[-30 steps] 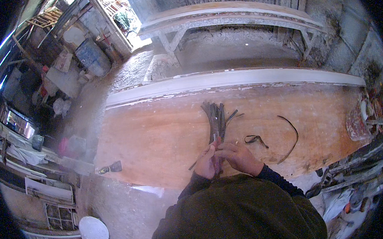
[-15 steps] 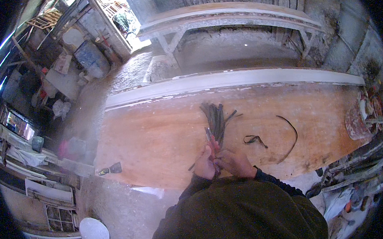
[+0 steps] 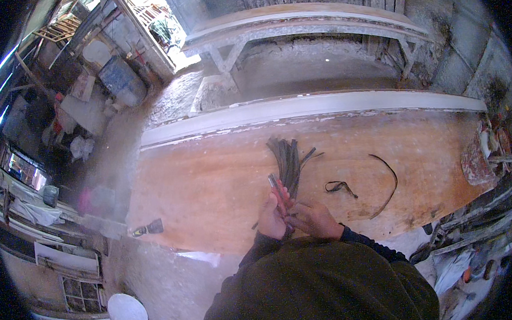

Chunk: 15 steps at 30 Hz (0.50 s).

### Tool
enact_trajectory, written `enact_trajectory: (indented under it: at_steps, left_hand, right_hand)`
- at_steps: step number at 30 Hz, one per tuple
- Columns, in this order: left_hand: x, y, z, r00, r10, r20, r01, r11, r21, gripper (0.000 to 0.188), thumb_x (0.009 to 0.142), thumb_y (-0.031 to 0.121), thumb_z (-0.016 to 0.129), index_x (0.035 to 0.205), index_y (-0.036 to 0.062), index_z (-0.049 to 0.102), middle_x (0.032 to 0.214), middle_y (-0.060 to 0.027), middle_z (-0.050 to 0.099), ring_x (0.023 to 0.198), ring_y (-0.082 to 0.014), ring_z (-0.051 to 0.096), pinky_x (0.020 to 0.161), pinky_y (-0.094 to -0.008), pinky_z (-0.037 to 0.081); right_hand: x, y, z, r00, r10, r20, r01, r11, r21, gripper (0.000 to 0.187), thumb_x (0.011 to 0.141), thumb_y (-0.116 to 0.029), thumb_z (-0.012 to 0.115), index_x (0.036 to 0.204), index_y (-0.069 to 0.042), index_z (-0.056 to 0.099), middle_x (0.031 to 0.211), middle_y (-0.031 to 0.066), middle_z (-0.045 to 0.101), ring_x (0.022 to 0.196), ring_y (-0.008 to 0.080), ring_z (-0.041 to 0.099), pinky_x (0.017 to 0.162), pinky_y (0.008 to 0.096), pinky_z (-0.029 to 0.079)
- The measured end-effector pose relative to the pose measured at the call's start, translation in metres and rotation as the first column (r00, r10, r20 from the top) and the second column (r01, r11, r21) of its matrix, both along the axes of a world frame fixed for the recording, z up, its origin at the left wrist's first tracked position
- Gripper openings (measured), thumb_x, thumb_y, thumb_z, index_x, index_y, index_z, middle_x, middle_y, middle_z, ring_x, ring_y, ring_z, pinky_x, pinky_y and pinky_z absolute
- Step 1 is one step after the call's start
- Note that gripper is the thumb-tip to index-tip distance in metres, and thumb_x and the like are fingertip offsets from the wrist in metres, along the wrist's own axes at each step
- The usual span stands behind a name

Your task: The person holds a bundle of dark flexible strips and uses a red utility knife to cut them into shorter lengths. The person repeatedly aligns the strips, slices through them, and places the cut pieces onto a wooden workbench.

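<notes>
My left hand [image 3: 271,219] is closed around a red-handled tool [image 3: 280,197] with a grey metal tip; its exact kind is unclear. Beneath and beyond the tool, a bundle of thin dark strips [image 3: 289,161] fans out across the wooden tabletop [image 3: 211,185]. My right hand [image 3: 316,217] is closed close against the left, its fingertips meeting near the tool's lower end. What those fingers pinch is too small to make out. To the right lie a looped dark strip [image 3: 341,187] and a long curved one [image 3: 394,179].
A putty knife [image 3: 148,227] rests at the table's left end. White trim [image 3: 317,106] runs along the far edge. A stained container [image 3: 477,160] stands at the right end. Beyond is a second long bench [image 3: 306,19]; a white round lid or bucket [image 3: 127,315] sits at lower left.
The red tool has tilted to the left, its tip swinging left and slightly nearer. My left hand shifted slightly with it; the right hand stays almost in place.
</notes>
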State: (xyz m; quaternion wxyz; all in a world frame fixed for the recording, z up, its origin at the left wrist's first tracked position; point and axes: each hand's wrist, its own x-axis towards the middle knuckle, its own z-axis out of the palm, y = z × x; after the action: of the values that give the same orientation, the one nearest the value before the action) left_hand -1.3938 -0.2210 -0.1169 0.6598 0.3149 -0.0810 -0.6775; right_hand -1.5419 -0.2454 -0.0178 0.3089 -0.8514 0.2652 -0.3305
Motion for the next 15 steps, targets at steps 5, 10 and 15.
enact_trajectory:
  at_steps: [5, 10, 15]
  left_hand:
    - [0.005, 0.002, 0.006, 0.982, -0.023, 0.187, 0.031, 0.999, -0.04, 0.039, 0.086, 0.028, 0.048, 0.118, 0.0054, 0.042, 0.104, -0.0061, 0.053, 0.094, -0.0186, 0.051, 0.081, -0.0369, 0.044]
    - [0.003, 0.002, 0.013, 0.999, 0.003, 0.055, 0.0, 0.999, -0.049, 0.04, 0.086, 0.028, 0.048, 0.119, 0.0068, 0.041, 0.105, -0.0056, 0.052, 0.094, -0.0182, 0.051, 0.082, -0.0374, 0.044]
    - [0.001, 0.001, 0.021, 1.0, 0.013, -0.012, -0.013, 0.999, -0.036, 0.039, 0.087, 0.028, 0.047, 0.12, 0.0078, 0.04, 0.106, -0.0053, 0.052, 0.096, -0.0182, 0.05, 0.083, -0.0373, 0.043]
  right_hand:
    - [0.0, 0.001, -0.002, 1.0, 0.02, 0.004, -0.02, 1.0, 0.002, 0.016, 0.071, -0.017, 0.065, 0.081, -0.009, 0.057, 0.081, 0.0117, 0.057, 0.073, 0.0293, 0.056, 0.062, 0.0374, 0.046]
    - [0.0, 0.001, -0.001, 1.0, 0.027, -0.003, -0.027, 0.999, 0.023, 0.015, 0.071, -0.018, 0.065, 0.079, -0.008, 0.058, 0.078, 0.0115, 0.057, 0.07, 0.0293, 0.056, 0.06, 0.0375, 0.046]
    - [-0.002, 0.003, 0.003, 0.999, 0.018, -0.031, -0.015, 0.998, 0.068, 0.016, 0.071, -0.018, 0.065, 0.08, -0.008, 0.058, 0.077, 0.0117, 0.057, 0.07, 0.0295, 0.057, 0.061, 0.0377, 0.046]
